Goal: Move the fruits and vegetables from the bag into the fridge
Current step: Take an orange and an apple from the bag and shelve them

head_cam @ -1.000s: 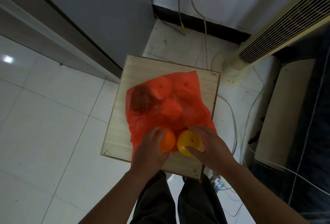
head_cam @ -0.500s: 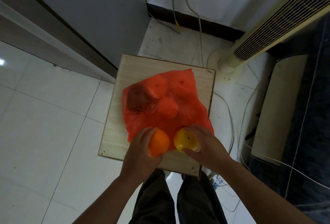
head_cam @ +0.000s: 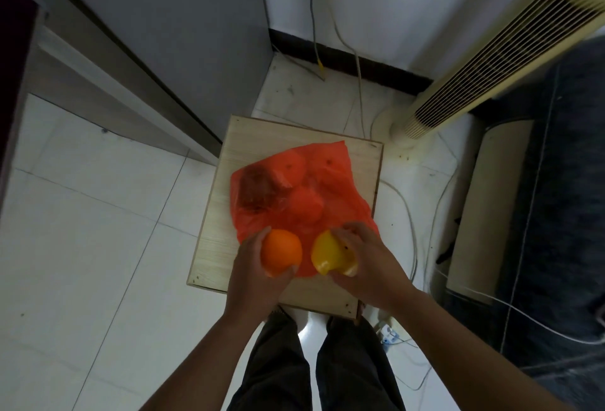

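A red plastic bag (head_cam: 330,181) lies on a small wooden table (head_cam: 255,138), with several round items bulging under the plastic and a dark one at its left. My left hand (head_cam: 252,273) grips an orange (head_cam: 281,251) just outside the bag's near edge. My right hand (head_cam: 366,260) holds a yellow fruit (head_cam: 329,253) beside it. Both fruits are out of the bag, above the table's front part. The grey fridge (head_cam: 183,24) stands at the upper left with its door shut.
A tall cream fan heater (head_cam: 497,50) leans at the right, its round base next to the table. Cables (head_cam: 357,76) run over the white tiled floor behind and to the right of the table. A dark sofa (head_cam: 569,201) fills the right side. My legs stand below the table.
Both hands have drawn the orange and the yellow fruit further out of the bag, towards me and slightly apart. My head has tilted up, showing more of the fridge and wall.
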